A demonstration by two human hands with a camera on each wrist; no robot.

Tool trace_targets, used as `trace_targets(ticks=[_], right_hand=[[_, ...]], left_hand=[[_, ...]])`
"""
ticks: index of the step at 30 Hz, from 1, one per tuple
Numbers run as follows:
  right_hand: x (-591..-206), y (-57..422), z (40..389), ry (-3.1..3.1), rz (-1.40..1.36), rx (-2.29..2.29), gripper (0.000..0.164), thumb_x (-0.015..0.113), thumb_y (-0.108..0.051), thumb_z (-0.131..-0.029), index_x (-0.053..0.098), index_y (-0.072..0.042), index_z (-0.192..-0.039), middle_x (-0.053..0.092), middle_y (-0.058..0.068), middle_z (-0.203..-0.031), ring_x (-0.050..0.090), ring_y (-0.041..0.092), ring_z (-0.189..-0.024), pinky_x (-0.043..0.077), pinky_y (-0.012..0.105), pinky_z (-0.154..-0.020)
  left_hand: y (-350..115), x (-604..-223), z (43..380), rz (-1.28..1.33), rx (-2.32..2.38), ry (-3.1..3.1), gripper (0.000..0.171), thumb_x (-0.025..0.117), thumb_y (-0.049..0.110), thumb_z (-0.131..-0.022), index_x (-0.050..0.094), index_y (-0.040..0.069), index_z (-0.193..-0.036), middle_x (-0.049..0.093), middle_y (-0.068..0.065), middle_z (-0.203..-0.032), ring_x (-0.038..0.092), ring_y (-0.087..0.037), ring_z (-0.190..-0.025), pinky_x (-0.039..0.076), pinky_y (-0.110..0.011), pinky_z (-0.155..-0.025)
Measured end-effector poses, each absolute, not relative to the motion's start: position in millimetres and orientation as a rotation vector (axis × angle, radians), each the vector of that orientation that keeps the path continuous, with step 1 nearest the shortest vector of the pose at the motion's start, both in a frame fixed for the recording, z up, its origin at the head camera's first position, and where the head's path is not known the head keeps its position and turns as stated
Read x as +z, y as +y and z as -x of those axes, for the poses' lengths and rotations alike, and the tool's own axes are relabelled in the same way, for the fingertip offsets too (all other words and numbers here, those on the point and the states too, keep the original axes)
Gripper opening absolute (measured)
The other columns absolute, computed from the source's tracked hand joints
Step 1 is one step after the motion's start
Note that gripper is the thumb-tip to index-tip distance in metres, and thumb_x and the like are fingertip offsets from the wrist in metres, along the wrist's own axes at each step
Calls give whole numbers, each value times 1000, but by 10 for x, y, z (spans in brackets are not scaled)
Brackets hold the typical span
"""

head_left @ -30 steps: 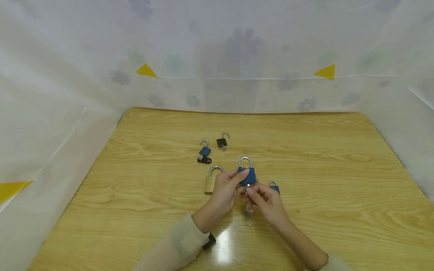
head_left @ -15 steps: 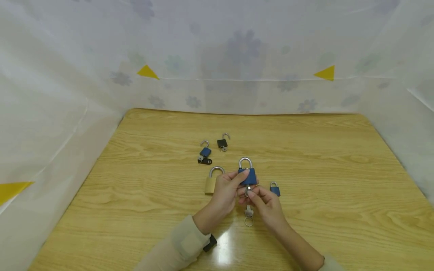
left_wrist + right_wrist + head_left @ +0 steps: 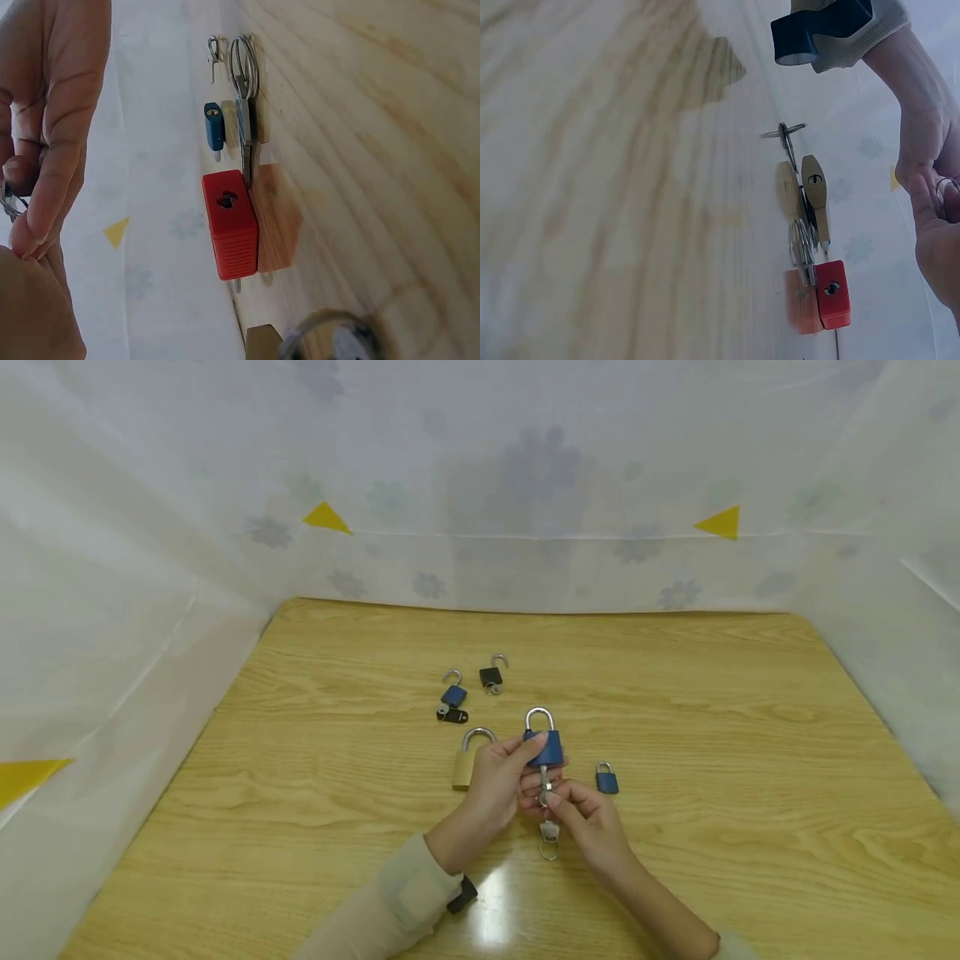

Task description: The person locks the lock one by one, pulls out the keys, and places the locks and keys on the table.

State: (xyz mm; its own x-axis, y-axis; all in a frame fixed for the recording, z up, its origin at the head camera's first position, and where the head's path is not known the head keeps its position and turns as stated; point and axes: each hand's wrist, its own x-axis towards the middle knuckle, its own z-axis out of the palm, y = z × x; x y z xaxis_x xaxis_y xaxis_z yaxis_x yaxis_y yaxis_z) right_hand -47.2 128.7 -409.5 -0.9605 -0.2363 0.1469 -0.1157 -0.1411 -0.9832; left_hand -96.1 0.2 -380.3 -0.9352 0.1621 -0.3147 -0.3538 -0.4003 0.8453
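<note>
My left hand (image 3: 493, 781) holds a large blue padlock (image 3: 551, 752), its thumb across the front of the body and the shackle pointing up. Just below it, my right hand (image 3: 594, 827) pinches a key (image 3: 545, 779) by its head. The key's blade shows between the fingertips and the underside of the padlock, its upper end right at that edge. A second key (image 3: 550, 831) dangles on a ring under the fingers. Partly behind my left hand lies a brass padlock (image 3: 463, 770). A small blue padlock (image 3: 607, 782) sits on the table right of my hands.
Farther back lie a blue padlock (image 3: 453, 695) with swung-out shackle, a black tag (image 3: 453, 716) and a black padlock (image 3: 491, 676). The left wrist view shows a red padlock (image 3: 231, 225) and key rings (image 3: 245, 67) on the wooden table. Pale curtains surround it.
The key has slid down from the underside of the large blue padlock, so more of its blade shows. My right hand has dropped slightly with it; the padlock has shifted a little left.
</note>
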Motion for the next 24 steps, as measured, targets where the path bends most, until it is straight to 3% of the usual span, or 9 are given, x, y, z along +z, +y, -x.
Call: trace_targets(ticks=[3, 7, 11, 14, 18, 24], right_hand=[[-4087, 1290, 479, 2025, 394, -2252, 20, 45, 1, -94, 57, 1, -78, 61, -12, -80, 59, 1, -77, 52, 17, -72], [-4069, 1358, 557, 1955, 461, -2250, 22, 43, -1, -96, 51, 16, -84, 68, -9, -89, 66, 6, -85, 55, 21, -77], [-4030, 1533, 699, 1890, 476, -2269, 21, 42, -4, -98, 58, 3, -88, 69, -4, -94, 67, 9, -86, 56, 25, -79], [-4021, 1714, 838, 1977, 348, -2222, 20, 44, -10, -98, 59, -5, -86, 68, -5, -91, 66, 7, -82, 56, 24, -77], [-4083, 1935, 1056, 2149, 114, -2046, 24, 45, -17, -99, 56, 2, -90, 67, -4, -86, 65, 6, -77, 56, 22, -73], [-4166, 2093, 1366, 2380, -75, -1676, 30, 37, -12, -100, 52, 14, -98, 60, 2, -79, 58, 4, -66, 53, 20, -60]], left_hand=[[0, -3811, 978, 291, 2381, 1482, 35, 58, 16, -92, 58, -11, -113, 68, -26, -97, 70, -14, -73, 57, -25, -71], [-20, -3813, 1033, 348, 2469, 1392, 37, 53, 12, -94, 50, -14, -121, 56, -33, -118, 63, -33, -101, 54, -27, -80], [-74, -3808, 1077, 404, 2534, 1324, 40, 48, 8, -96, 41, -18, -126, 45, -38, -128, 48, -44, -115, 53, -29, -85], [-115, -3817, 1078, 433, 2519, 1318, 41, 47, 7, -96, 38, -18, -128, 45, -37, -129, 47, -46, -116, 53, -32, -86], [-149, -3857, 1058, 419, 2496, 1325, 40, 47, 6, -96, 37, -17, -126, 44, -36, -130, 47, -45, -116, 53, -32, -87], [-159, -3896, 1029, 379, 2455, 1362, 39, 49, 6, -95, 41, -17, -125, 46, -34, -129, 49, -43, -114, 54, -30, -82]])
